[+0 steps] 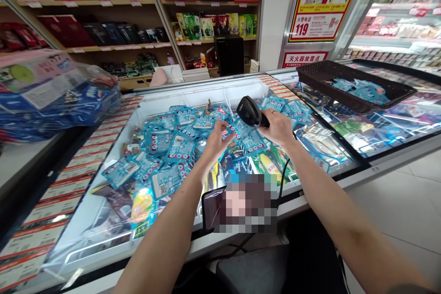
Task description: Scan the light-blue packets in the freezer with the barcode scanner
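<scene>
A black handheld barcode scanner [248,111] is gripped in my right hand [278,126], its head tipped over the blue packets. To its left, my left hand [217,141] has thumb and fingers closed at the edge of a blue packet [253,140]; part of that edge is hidden by the fingers. Many similar blue sachets, some with barcodes showing, lie loosely piled on the freezer's glass top [165,135]. The scanner's black cable [284,177] hangs down past the freezer's front edge.
A phone [213,206], partly blurred out, stands at the freezer's front edge. A brown basket [358,85] with more blue packets sits at right. Plastic-wrapped packages [55,94] are stacked at left. Stocked shelves [206,2] stand behind.
</scene>
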The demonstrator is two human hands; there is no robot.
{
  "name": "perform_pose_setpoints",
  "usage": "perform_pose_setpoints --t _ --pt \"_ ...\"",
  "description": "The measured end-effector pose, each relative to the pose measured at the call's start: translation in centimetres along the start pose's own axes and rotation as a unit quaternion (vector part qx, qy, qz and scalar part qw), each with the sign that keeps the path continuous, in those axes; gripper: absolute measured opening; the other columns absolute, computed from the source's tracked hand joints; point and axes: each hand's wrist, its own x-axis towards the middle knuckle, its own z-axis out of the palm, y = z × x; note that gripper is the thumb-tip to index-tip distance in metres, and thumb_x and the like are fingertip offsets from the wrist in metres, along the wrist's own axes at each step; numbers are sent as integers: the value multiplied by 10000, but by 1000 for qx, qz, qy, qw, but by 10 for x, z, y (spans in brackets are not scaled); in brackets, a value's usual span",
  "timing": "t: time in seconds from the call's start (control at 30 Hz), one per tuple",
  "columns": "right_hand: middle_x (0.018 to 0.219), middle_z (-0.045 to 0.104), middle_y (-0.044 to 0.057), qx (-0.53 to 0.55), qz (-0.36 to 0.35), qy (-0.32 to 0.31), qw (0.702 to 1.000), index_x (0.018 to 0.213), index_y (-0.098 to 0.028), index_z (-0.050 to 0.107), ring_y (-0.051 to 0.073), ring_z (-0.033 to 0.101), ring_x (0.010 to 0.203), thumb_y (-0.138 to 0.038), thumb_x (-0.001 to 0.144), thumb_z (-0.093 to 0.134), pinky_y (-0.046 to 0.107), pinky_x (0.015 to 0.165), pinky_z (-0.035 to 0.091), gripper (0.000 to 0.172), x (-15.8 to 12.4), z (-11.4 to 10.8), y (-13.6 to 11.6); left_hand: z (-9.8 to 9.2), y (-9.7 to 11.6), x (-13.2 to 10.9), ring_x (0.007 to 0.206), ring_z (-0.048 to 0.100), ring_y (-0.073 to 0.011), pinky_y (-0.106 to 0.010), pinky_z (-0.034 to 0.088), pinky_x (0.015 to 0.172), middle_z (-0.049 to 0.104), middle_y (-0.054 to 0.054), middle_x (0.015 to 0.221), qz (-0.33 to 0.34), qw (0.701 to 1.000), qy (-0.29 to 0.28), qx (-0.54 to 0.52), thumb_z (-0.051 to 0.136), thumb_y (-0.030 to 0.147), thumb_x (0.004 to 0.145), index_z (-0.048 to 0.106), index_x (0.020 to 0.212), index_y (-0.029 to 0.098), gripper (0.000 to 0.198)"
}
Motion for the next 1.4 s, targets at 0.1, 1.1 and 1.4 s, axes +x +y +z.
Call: perform_pose_setpoints --t 0.1,1.1,1.4 --pt "992 630 78 0 1 -3 1000 1118 -195 556 228 574 893 -351 814 524 298 683 396 344 1 2 0 0 -3 2 714 594 -137 -294 474 697 552 20 739 -5 998 40 -46 565 320 796 394 1075 211 345" --pt "896 673 34 1 -45 -89 995 1030 -225 622 213 609 838 -341 740 555 276 629 353 319 -2 -12 0 -6 -17 5 657 521 -90 -237 425 661 537 20 767 -60 975 205 -65 555 215 752 497 1073 204 327" --pt "900 674 35 7 -47 -89 995 1034 -228 628 215 611 841 -352 746 554 277 633 356 322 -3 -13 0 -6 -18 5 671 526 -95 -249 435 687 549 13 788 -56 976 205 -47 543 211 755 492 1072 205 321"
